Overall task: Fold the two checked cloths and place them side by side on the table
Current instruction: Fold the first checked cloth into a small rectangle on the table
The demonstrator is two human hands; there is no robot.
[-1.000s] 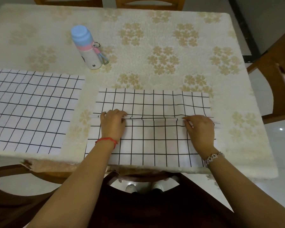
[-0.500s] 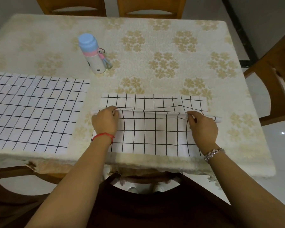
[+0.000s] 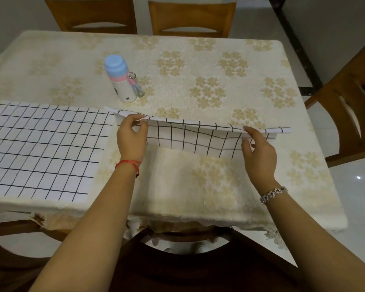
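Left hand [image 3: 132, 137]: pinches the top edge of the right checked cloth [image 3: 198, 138] near its left corner, thumb and fingers closed on the fabric; a red string sits on the wrist.
Right hand [image 3: 258, 152]: grips the same edge near its right corner, fingers curled on the cloth; a beaded bracelet [image 3: 273, 194] circles the wrist.
Right checked cloth: raised off the table [image 3: 198, 60] between both hands, hanging in a doubled band, its lower part draping toward the tablecloth.
Left checked cloth [image 3: 40, 148]: lies flat and unfolded, just left of the held cloth, reaching the table's near edge.
Bottle [image 3: 121, 82]: stands beyond the held cloth's left corner, blue cap, pink band, white body.
Chairs [image 3: 191, 18]: stand at the table's far side; another at its right.
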